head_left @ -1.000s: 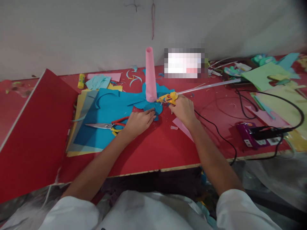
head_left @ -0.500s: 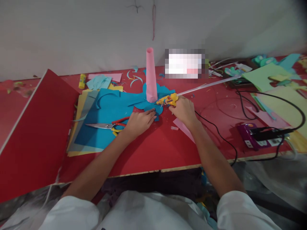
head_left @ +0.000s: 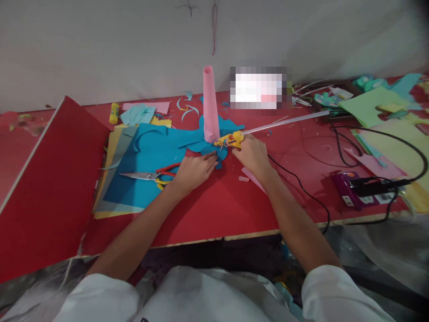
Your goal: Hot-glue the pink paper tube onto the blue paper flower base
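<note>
A tall pink paper tube (head_left: 210,105) stands upright on a blue paper cut-out (head_left: 214,144) on the red table (head_left: 214,210). My right hand (head_left: 253,154) grips a yellow hot glue gun (head_left: 231,140), its nozzle pointing left at the foot of the tube. A long clear glue stick (head_left: 284,123) juts out of the gun's back to the right. My left hand (head_left: 194,170) lies flat with its fingers pressing on the near edge of the blue cut-out.
Red-handled scissors (head_left: 150,175) lie on blue and yellow sheets (head_left: 134,179) left of my left hand. A red board (head_left: 43,188) leans at the left. A purple power strip (head_left: 355,190) with black cables (head_left: 301,188) sits right. Paper scraps and a yellow glue stick (head_left: 113,113) lie behind.
My right hand has shifted the glue gun slightly left, closer to the tube's base. The left hand has stayed put.
</note>
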Demonstrator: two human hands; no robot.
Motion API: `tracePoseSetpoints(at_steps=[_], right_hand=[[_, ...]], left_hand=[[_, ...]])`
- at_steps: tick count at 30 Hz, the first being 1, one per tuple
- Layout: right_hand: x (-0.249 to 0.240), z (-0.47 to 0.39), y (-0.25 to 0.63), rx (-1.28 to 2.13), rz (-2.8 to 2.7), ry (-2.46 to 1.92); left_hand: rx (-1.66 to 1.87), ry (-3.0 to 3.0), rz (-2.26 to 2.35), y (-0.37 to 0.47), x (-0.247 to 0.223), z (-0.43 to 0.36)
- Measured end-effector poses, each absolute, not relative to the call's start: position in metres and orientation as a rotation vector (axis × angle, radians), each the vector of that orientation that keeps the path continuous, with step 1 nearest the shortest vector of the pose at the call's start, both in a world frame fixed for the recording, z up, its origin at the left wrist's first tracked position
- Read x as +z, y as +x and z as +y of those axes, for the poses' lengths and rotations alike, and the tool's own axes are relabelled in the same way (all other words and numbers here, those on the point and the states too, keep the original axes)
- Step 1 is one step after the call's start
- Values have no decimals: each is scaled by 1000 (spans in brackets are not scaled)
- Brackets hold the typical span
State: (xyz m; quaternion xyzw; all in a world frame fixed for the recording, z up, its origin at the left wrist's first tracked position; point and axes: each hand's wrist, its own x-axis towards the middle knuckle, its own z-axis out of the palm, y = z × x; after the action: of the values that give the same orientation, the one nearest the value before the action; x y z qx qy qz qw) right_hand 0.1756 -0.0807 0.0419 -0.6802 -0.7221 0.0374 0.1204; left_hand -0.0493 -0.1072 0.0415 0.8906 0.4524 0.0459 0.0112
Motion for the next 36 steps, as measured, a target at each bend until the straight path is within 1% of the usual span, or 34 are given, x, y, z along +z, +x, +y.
tracePoseSetpoints(at_steps=[4,9,15,26,31,36], right_hand=[[42,-81,176,72,-2071,-2048],[40,-81,174,108,-2097,-1978],[41,-81,177,31,-2047,-2043],[41,-88,175,-33,-2009,-1923],[40,-86,177,4,-2085,-1881],[40,-86,178,-12,-2059,-1915]], left_hand=[[138,2772,1410,-49,41,-107],[124,2785,1415,-49,42,-108],[135,2757,1422,-49,43,-108],[117,2744,1443,-50,41,-107],[101,2759,1436,-50,41,-108],[80,2723,1464,-48,44,-109]])
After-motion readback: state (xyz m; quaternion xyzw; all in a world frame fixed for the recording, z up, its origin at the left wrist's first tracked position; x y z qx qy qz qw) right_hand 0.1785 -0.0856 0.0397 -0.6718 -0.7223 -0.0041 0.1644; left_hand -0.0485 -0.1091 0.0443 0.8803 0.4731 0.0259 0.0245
